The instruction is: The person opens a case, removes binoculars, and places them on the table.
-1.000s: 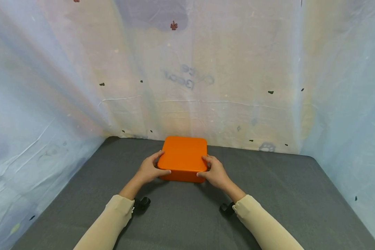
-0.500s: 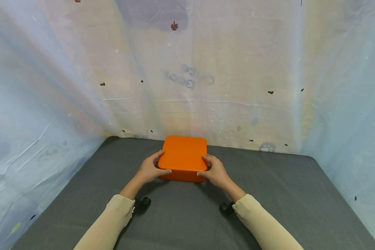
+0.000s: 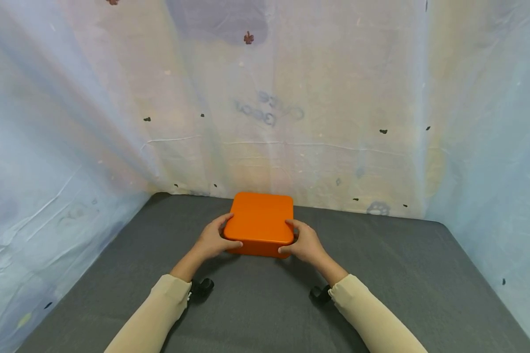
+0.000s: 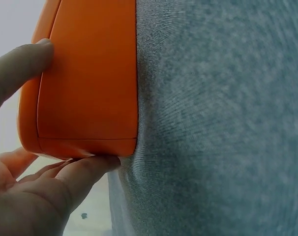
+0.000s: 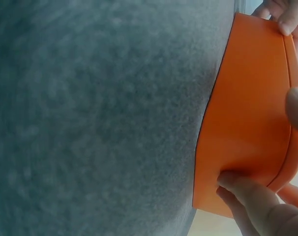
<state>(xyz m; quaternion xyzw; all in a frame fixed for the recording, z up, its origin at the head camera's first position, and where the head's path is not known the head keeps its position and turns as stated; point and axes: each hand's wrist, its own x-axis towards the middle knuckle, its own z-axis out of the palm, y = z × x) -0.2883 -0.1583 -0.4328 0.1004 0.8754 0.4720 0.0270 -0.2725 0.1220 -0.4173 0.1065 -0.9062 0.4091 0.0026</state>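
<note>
head view, left hand point(image 3: 210, 239): clamped on the near left corner of the orange box point(image 3: 259, 215), thumb on the front, fingers along the side.
right hand point(image 3: 306, 243): clamped on the near right corner, thumb in front likewise.
orange box: flat on the grey table point(image 3: 256, 314), between both hands, near the far edge.
table room: bare surface left, right and in front.
cloth point(image 3: 335, 162): hangs just behind the far edge.
since half a second ago: hands and box unmoved on the table.
</note>
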